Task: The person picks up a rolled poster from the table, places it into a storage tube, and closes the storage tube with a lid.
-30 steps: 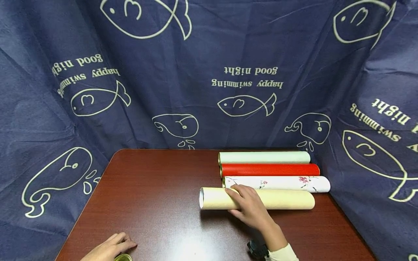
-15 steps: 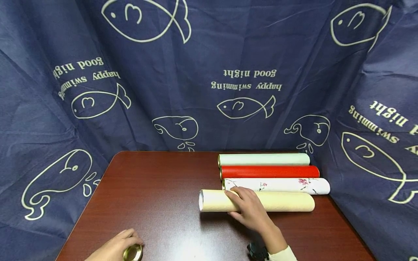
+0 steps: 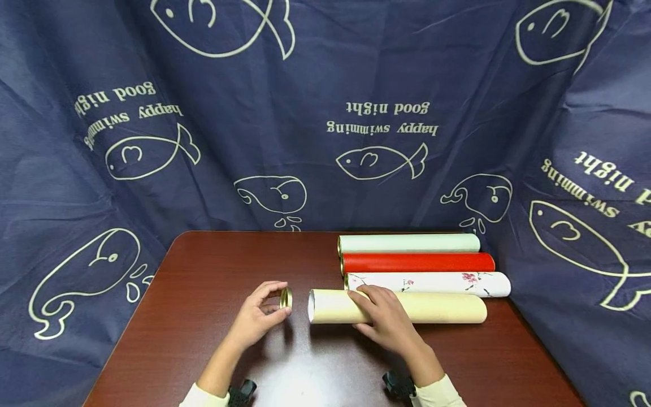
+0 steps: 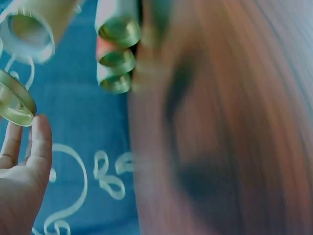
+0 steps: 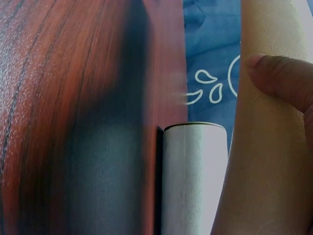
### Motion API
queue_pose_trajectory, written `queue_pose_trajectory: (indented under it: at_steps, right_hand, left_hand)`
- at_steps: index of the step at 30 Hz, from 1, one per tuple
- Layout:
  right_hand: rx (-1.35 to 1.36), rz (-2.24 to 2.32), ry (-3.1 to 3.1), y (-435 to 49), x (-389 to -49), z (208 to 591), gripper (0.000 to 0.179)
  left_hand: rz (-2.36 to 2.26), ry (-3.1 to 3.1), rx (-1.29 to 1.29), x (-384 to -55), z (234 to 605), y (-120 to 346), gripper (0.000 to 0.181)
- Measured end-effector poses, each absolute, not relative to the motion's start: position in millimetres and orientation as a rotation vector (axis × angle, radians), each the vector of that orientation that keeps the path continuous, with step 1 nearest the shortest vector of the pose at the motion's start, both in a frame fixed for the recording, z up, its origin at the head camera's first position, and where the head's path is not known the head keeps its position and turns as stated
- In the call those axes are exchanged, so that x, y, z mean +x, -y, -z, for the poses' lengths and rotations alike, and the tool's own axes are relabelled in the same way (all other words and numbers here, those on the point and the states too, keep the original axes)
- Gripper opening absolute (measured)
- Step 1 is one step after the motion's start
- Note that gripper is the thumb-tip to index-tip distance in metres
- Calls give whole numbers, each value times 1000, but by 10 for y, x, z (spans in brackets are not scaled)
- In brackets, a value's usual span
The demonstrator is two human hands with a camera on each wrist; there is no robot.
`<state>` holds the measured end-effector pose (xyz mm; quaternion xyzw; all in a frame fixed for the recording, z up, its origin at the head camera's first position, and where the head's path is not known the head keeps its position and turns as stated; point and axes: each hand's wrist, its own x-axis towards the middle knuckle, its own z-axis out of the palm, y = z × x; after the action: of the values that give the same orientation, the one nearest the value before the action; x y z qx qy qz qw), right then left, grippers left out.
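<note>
My left hand [image 3: 256,316] pinches a round gold lid [image 3: 286,298] between fingertips and thumb, on edge just left of a cream cardboard tube [image 3: 432,308]. In the left wrist view the gold lid [image 4: 19,100] faces the tube's open hollow end [image 4: 29,34], with a gap between them. My right hand [image 3: 386,319] grips the cream tube from above, near its left part. The right wrist view has the thumb [image 5: 279,78] pressed along the cream tube's side [image 5: 266,161].
Behind the cream tube lie a white tube with pink blossoms [image 3: 437,282], a red tube [image 3: 417,262] and a pale green tube [image 3: 407,243], all with gold left ends. The brown table [image 3: 229,260] is backed by a blue fish-print curtain [image 3: 285,113].
My left hand has come up from the front left with the gold lid, turning it on edge, and moved right, near the cream tube's open end. The right hand has kept its grip.
</note>
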<state>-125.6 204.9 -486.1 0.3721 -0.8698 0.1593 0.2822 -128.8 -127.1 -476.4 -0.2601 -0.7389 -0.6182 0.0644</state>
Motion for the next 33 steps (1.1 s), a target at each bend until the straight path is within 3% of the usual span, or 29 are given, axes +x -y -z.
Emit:
queue_pose_trajectory:
  at_steps: [10, 33]
  right_hand:
    - [987, -430, 2298, -2084, -1267, 4837, 78]
    - [1031, -341, 2347, -2109, -1227, 4907, 79]
  left_hand:
    - [2061, 2221, -789, -1306, 4748, 899, 50]
    - [2115, 2246, -753, -1164, 4817, 784, 53]
